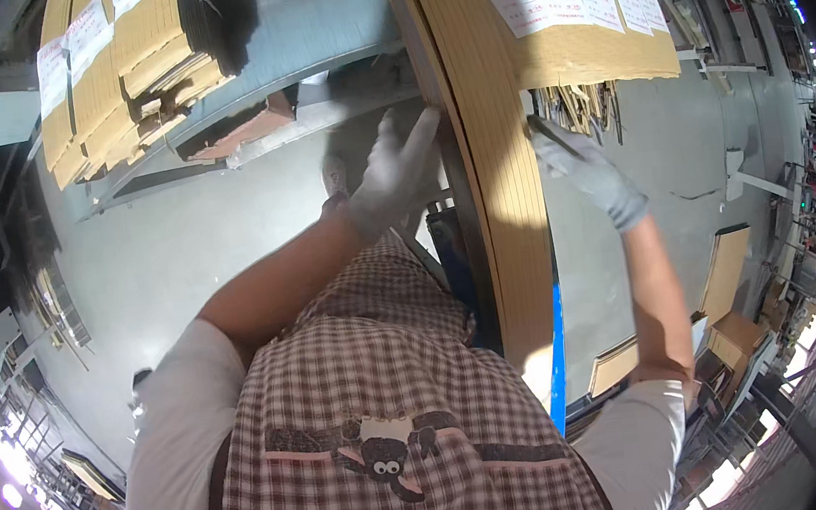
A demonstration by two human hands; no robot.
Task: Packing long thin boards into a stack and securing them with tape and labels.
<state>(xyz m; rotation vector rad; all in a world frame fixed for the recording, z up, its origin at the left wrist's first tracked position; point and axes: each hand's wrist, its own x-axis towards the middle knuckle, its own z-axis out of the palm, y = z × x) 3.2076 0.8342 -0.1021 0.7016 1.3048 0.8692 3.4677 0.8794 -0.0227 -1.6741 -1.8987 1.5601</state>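
A long stack of brown, finely lined cardboard-like boards (508,203) runs away from my body, slightly right of centre. My left hand (393,171), in a pale grey glove, is on its left side. The thumb and fingers are spread with nothing held, and a fingertip is at or very near the dark side edge. My right hand (590,174), gloved alike, is at the stack's right edge with its fingers bent. A dark, narrow object (561,140) lies along those fingers; its kind cannot be made out.
A wide brown cardboard sheet (596,52) with several white paper labels lies at the far right, above a bundle of thin strips (581,109). Bundled cardboard (141,74) rests on a grey-blue table (331,22) at the far left. Boards (727,269) stand at right.
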